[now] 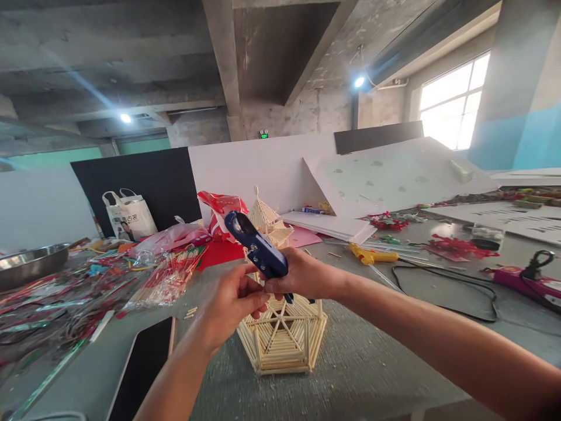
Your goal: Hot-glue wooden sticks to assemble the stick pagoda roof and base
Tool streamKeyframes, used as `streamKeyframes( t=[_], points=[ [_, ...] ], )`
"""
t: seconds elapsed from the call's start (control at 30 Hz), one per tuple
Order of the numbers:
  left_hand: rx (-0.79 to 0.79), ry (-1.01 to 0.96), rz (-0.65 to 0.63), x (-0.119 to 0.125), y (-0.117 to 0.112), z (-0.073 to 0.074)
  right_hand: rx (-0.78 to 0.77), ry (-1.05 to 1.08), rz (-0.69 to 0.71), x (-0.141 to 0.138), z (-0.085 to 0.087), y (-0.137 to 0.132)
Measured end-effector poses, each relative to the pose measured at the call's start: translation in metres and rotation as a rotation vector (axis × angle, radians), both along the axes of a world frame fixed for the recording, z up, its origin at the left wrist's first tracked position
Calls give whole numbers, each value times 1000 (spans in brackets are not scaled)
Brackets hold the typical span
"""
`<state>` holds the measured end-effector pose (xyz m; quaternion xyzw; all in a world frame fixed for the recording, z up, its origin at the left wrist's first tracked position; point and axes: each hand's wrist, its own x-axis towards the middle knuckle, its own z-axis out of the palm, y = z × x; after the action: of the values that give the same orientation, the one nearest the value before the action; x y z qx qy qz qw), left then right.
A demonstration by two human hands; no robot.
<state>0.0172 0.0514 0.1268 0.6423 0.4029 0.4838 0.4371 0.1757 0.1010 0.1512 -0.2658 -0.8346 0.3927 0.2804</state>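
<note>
My right hand (302, 273) is wrapped round a dark blue hand cutter (267, 254) with metal rivets, tilted up to the left. Close beside it, my left hand (236, 301) has its thumb and fingers pinched together; whatever lies between them is too small or hidden to name. Both hands are above a hexagonal frame of pale wooden sticks (283, 345), which stands on the grey table and has spokes meeting at its middle. Behind the cutter rises a pointed roof shape of the same sticks (263, 213), partly covered by the tool and my hands.
A phone (142, 371) lies left, near short stick pieces (191, 313) and bagged red-tipped sticks (173, 275). On the right are a yellow glue gun (372, 255), its black cable and a pink power strip (526, 283). A metal bowl (35, 266) stands far left; white boards stand behind.
</note>
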Motion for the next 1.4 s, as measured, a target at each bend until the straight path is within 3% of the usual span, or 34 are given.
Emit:
streamKeyframes(
  t=[0.23,0.43,0.63,0.97,1.2,1.4],
  points=[
    [-64,-254,170,-13,3,-13,2,49,-105,2,-2,10],
    [-197,-412,69,-6,-2,-28,-4,96,-136,-4,-4,10],
    [-281,-586,13,-4,2,-32,-11,106,-109,-8,-3,11],
    [-319,-510,55,-9,2,-28,20,18,-85,-8,-4,11],
    [-212,-507,75,-7,-3,-29,112,-21,-152,-11,-3,8],
    [-77,-482,178,3,0,-36,96,56,-154,-13,-5,6]
  ],
)
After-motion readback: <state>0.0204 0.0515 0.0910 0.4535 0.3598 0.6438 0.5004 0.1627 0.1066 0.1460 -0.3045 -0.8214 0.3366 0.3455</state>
